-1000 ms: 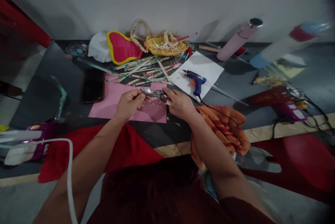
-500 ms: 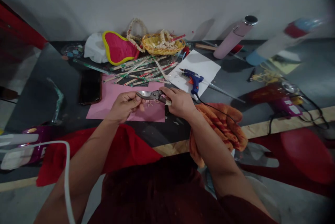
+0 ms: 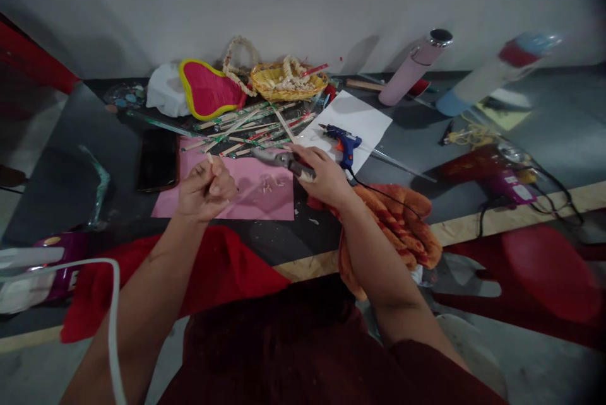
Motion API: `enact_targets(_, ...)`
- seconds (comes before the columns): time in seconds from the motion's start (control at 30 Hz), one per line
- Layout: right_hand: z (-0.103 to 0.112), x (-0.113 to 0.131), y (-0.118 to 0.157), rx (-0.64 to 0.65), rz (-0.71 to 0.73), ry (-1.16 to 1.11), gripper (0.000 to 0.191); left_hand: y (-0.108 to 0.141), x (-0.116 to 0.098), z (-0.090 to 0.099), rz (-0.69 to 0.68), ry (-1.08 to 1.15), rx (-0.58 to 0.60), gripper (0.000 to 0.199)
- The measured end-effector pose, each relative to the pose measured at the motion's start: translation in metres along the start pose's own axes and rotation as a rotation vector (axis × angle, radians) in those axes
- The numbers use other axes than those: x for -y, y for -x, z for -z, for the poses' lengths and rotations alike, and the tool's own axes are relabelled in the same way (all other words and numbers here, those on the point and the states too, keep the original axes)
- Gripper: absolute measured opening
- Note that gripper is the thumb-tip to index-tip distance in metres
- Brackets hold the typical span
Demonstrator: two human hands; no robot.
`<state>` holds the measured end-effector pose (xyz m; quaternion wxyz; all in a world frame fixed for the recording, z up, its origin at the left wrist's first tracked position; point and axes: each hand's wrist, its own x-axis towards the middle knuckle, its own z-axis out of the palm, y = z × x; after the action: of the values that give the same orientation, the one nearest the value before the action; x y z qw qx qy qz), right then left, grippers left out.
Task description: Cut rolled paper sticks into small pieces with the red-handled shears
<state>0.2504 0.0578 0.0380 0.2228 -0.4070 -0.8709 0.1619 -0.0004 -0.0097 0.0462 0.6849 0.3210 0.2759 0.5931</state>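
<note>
My left hand (image 3: 207, 189) is closed in a fist above the left part of a pink sheet of paper (image 3: 246, 203). A pale wooden stick (image 3: 211, 158) pokes out at the top of its fingers; the rest of it is hidden. In my right hand (image 3: 326, 176) is a pair of pruning shears (image 3: 274, 157), its blades pointing left over the sheet, slightly blurred. Small pale cut pieces (image 3: 271, 184) lie on the paper below the blades. Behind both hands, several wooden sticks in printed wrappers (image 3: 241, 127) are heaped.
A blue glue gun (image 3: 344, 143) rests on white paper (image 3: 374, 116), its cord running over an orange towel (image 3: 398, 216). A phone (image 3: 158, 160) lies left. Along the wall stand a wicker basket (image 3: 288, 93), a pink flask (image 3: 411, 70) and a blurred bottle (image 3: 495, 74).
My left hand has moved left, away from the shears' blades, and curled into a fist with the stick. The shears stay in my right hand, blades tilted up leftward.
</note>
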Motion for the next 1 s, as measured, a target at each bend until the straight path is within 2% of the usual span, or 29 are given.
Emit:
enact_targets(0.13, -0.003, -0.013, -0.003, -0.099, -0.244, 0.061, 0.070, -0.006, 0.003, 0.000, -0.001, -0.097, -0.131, 0.025)
enact_targets(0.23, -0.007, -0.021, -0.003, -0.095, -0.322, 0.161, 0.069, -0.007, 0.014, -0.005, 0.035, -0.278, -0.146, 0.027)
enact_targets(0.4, -0.013, -0.028, 0.000, -0.085, -0.322, 0.284, 0.066, -0.006, 0.024, -0.015, -0.002, -0.597, -0.121, 0.030)
enact_targets(0.53, -0.013, -0.030, 0.000, -0.132, -0.277, 0.299, 0.066, -0.005, 0.024, -0.021, 0.020, -0.729, -0.151, 0.030)
enact_targets(0.6, -0.009, -0.024, 0.000, -0.169, -0.244, 0.280, 0.057, -0.005, 0.026, -0.021, 0.017, -0.773, -0.153, 0.027)
enact_targets(0.7, -0.001, -0.004, 0.000, -0.186, -0.136, 0.129, 0.033, -0.005, 0.030, -0.017, -0.016, -0.850, -0.108, 0.023)
enact_targets(0.8, 0.000, 0.019, 0.003, -0.029, -0.042, -0.200, 0.033, -0.005, 0.035, -0.013, -0.075, -1.022, -0.060, 0.021)
enact_targets(0.9, -0.010, 0.032, 0.005, 0.155, 0.022, -0.485, 0.034, -0.004, 0.038, -0.010, -0.120, -1.218, -0.049, 0.021)
enact_targets(1.0, -0.021, 0.033, 0.005, 0.185, -0.024, -0.635, 0.035, -0.003, 0.039, -0.008, -0.126, -1.321, -0.032, 0.020)
